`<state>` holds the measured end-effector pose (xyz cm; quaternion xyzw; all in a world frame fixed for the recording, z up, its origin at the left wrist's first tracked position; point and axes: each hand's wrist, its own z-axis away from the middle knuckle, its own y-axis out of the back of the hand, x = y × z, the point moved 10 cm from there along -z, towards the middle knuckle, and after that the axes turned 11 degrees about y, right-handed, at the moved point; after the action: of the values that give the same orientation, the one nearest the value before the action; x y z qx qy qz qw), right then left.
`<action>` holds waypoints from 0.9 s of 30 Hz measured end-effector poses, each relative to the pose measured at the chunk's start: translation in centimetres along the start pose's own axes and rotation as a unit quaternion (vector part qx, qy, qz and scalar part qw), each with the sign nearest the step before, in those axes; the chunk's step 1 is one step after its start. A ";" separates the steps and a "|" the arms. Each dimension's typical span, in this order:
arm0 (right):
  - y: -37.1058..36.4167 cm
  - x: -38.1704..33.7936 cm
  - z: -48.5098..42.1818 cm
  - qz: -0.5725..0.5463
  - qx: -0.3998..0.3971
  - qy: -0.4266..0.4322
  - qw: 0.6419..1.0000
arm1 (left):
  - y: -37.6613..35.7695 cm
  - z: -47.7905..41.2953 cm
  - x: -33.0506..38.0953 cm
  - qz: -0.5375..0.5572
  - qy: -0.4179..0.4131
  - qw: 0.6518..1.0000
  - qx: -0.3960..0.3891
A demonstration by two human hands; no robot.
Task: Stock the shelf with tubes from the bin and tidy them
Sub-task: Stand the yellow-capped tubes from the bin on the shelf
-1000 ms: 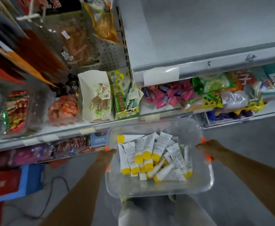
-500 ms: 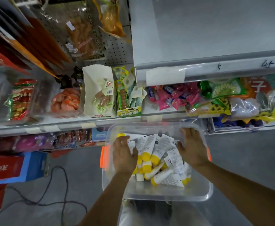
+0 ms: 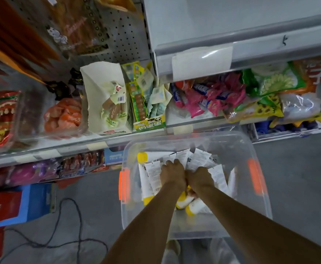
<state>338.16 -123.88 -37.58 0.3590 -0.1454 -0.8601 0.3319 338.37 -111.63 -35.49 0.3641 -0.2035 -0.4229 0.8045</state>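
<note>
Lots of snacks around here. There's a white paper bag of sausages [image 3: 104, 98] standing upright, with a green and yellow cardboard box of sausage sticks [image 3: 149, 123] right beside it. On the bag's other side are some orange see-through packs [image 3: 64, 115]. Further right is a heap of pink and blue foil packets [image 3: 209, 98], then green and yellow sunflower-seed bags [image 3: 274, 84]. A grey perforated back panel [image 3: 125, 35] sits up top. Down on the grey floor [image 3: 298, 178] a black cable [image 3: 68, 216] loops near a blue and red cardboard box [image 3: 13, 204].
</note>
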 end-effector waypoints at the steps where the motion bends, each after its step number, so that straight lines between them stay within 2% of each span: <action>1: -0.3 0.3 -0.2 -0.023 0.003 -0.016 1.000 | 0.3 -0.3 0.0 0.008 0.005 1.000 -0.004; 4: -0.7 0.8 0.0 -0.133 -0.008 -0.053 0.990 | 0.2 -0.7 -1.1 0.060 0.011 0.994 -0.090; 6: -0.8 0.8 1.1 -0.220 -0.041 -0.076 0.972 | -0.3 0.4 -2.4 0.172 0.031 0.965 -0.194; 8: -0.6 0.5 2.2 -0.226 -0.095 -0.071 0.967 | -1.5 2.6 -3.0 0.322 0.046 0.895 -0.306; 9: -0.4 0.0 3.0 -0.229 -0.121 -0.055 0.964 | -1.4 4.0 -3.5 0.377 0.049 0.862 -0.335; 12: 1.0 -3.6 6.8 -0.234 -0.202 0.027 0.951 | -0.4 7.9 -4.9 0.502 0.044 0.783 -0.366; 16: 2.8 -9.3 11.5 -0.226 -0.271 0.127 0.927 | 3.3 10.8 -5.4 0.615 0.008 0.698 -0.367; 18: 3.6 -11.8 13.7 -0.200 -0.280 0.157 0.926 | 5.7 11.4 -6.1 0.660 -0.004 0.670 -0.341; 23: 4.4 -16.9 19.0 -0.181 -0.321 0.187 0.911 | 13.8 13.1 -9.2 0.730 -0.057 0.649 -0.205; 27: 5.0 -22.0 22.7 -0.176 -0.313 0.257 0.897 | 20.8 15.7 -11.1 0.721 -0.123 0.674 -0.099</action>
<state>335.77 -112.43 -7.75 0.4648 0.2874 -0.7833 0.2962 333.27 -101.05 -9.75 -0.0332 -0.4566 0.2303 0.8587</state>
